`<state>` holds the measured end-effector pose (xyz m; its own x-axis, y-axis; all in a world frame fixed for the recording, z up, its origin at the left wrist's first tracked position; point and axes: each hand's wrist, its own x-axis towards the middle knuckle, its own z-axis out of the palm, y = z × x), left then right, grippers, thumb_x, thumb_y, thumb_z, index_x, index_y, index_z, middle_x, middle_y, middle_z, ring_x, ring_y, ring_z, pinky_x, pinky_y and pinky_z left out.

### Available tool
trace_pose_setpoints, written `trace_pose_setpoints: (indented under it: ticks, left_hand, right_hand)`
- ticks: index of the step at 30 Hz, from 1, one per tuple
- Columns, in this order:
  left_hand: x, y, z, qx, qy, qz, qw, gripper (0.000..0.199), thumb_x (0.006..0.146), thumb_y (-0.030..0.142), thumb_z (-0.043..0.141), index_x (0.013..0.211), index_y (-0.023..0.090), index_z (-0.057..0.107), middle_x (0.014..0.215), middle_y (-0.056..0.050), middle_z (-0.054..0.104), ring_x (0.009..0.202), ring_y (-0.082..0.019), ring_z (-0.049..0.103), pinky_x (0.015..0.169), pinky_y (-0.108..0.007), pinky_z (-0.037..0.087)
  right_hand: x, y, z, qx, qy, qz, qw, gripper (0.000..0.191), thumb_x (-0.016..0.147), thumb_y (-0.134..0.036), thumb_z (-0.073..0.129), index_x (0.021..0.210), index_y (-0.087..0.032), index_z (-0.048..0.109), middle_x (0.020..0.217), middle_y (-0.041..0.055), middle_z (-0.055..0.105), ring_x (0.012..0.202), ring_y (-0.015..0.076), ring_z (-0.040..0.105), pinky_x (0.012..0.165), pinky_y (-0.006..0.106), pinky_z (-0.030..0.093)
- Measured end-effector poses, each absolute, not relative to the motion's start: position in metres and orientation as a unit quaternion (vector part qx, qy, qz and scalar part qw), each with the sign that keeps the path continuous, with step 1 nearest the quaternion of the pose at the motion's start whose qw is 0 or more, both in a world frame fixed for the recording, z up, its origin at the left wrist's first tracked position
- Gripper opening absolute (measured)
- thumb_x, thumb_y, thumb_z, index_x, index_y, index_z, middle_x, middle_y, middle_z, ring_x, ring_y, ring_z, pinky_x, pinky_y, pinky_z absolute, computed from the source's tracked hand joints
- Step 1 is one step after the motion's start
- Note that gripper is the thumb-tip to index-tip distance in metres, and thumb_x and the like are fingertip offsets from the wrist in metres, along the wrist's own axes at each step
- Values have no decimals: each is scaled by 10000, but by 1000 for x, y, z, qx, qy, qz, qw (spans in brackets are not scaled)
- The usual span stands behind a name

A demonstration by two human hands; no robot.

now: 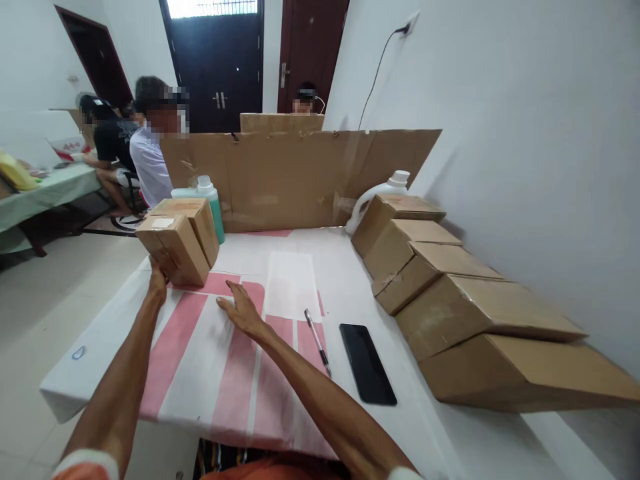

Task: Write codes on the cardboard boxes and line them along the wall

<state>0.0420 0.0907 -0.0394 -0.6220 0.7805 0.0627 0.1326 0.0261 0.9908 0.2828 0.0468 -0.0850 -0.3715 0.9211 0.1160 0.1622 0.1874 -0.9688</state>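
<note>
On the left side of the table, my left hand (pixel 158 279) lies against the outer side of a brown cardboard box (pixel 175 252). Its visible fingers are stretched along the box, partly hidden by it. A second cardboard box (pixel 204 230) stands right behind the first. My right hand (pixel 243 310) hovers over the pink-and-white table cover, a short way right of the near box. Its fingers are extended, thumb apart, and nothing is in it. To its right lie a white sheet of paper (pixel 293 283), a pen (pixel 317 342) and a black phone (pixel 367 363).
Several cardboard boxes (pixel 450 293) lean in a row along the right edge. A white jug (pixel 373 197) and a bottle of green liquid (pixel 214 210) stand at the back, before an upright cardboard panel (pixel 290 180). Other people (pixel 153 157) sit beyond.
</note>
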Motion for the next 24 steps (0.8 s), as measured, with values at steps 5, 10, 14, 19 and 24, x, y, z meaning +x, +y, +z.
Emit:
trace_pose_setpoints:
  ticks: [5, 10, 14, 19, 24]
  left_hand:
    - [97, 39, -86, 416, 634, 571, 314, 883, 930, 845, 276, 1285, 121, 637, 1181, -171, 710, 1074, -275, 699, 953, -425, 565]
    - [161, -45, -109, 464, 652, 532, 276, 811, 902, 740, 539, 1486, 179, 517, 1343, -170, 586, 1189, -299, 622, 1078, -509, 490]
    - [214, -115, -115, 597, 651, 440, 161, 842, 947, 566, 609, 1634, 171, 324, 1360, -199, 533, 1205, -339, 587, 1067, -573, 482]
    - [247, -159, -93, 777, 542, 316, -46, 916, 953, 392, 667, 1694, 209, 162, 1257, -192, 602, 1147, -338, 589, 1001, -511, 490]
    - [242, -155, -54, 808, 508, 287, -86, 834, 876, 422, 750, 1618, 247, 413, 1509, -228, 453, 1412, -441, 428, 1146, -612, 370]
  right_hand:
    - [257, 87, -90, -410, -636, 521, 394, 918, 899, -613, 682, 1600, -115, 363, 1663, 214, 344, 1575, 393, 235, 1288, 556, 180]
    - [311, 57, -107, -397, -608, 542, 424, 755, 896, -587, 684, 1529, -223, 491, 1540, 150, 508, 1409, 332, 468, 1196, 513, 365]
    - [369, 13, -110, -381, -576, 565, 453, 623, 931, -622, 623, 1446, -275, 567, 1445, 99, 605, 1258, 284, 579, 1098, 466, 450]
    - [418, -26, -105, -368, -552, 607, 437, 560, 906, -731, 612, 989, -193, 742, 899, 25, 707, 864, 207, 615, 868, 365, 514]
    - [434, -49, -108, -381, -508, 633, 442, 657, 856, -823, 604, 843, -182, 746, 744, 16, 697, 783, 214, 636, 830, 379, 541]
